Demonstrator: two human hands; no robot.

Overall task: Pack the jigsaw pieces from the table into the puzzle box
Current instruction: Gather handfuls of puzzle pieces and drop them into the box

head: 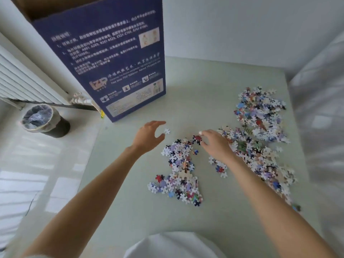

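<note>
While the one tall blue puzzle box stands upright at the far left of the pale green surface, two hands reach out. One left hand hangs with fingers spread and empty beside one stray white piece. One right hand pinches dark pieces. Three loose heaps lie there: near, right, far right. One lined bin sits on the floor.

The puzzle box is dark navy with white print and pale label panels, its inside plain brown. The jigsaw pieces are mixed white, blue, lilac, red and black. The table is pale green. The bin looks dark, possibly with a clear liner.
</note>
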